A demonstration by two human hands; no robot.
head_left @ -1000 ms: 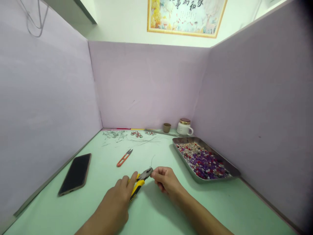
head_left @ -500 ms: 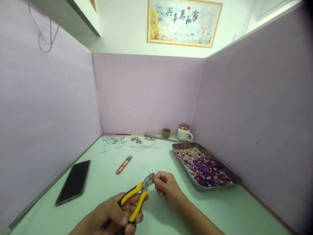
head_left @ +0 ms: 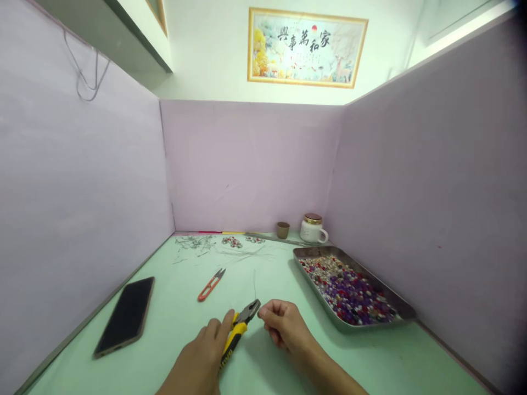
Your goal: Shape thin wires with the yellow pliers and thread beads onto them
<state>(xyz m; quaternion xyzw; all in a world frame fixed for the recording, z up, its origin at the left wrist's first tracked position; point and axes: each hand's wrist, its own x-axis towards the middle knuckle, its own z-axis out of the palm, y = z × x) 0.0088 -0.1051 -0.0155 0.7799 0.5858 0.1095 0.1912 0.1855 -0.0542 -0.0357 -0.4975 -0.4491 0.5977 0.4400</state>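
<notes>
Yellow-and-black pliers (head_left: 235, 336) sit in my left hand (head_left: 200, 351), which is wrapped over the handles with its back turned up. The pliers' metal jaws point up and to the right. My right hand (head_left: 284, 323) is closed, thumb against forefinger, right beside the jaw tips. A thin wire (head_left: 254, 284) rises from around the jaws; its lower end is too small to make out at the fingertips. Beyond the pliers, orange-handled thread snips (head_left: 211, 285) lie on the green tabletop (head_left: 173, 312).
On the right stands a metal tray (head_left: 329, 307) of purple, red and pale beads. A phone (head_left: 125, 315) lies left. Along the back are wire pieces (head_left: 193, 243), beaded pieces (head_left: 231, 242), a small brown cup (head_left: 282, 230) and a white lidded mug (head_left: 312, 229). Partitions enclose the table.
My left hand has rolled over, so its back now faces up and the pliers are turned with it. The wire stands more upright. My right hand stays by the jaws.
</notes>
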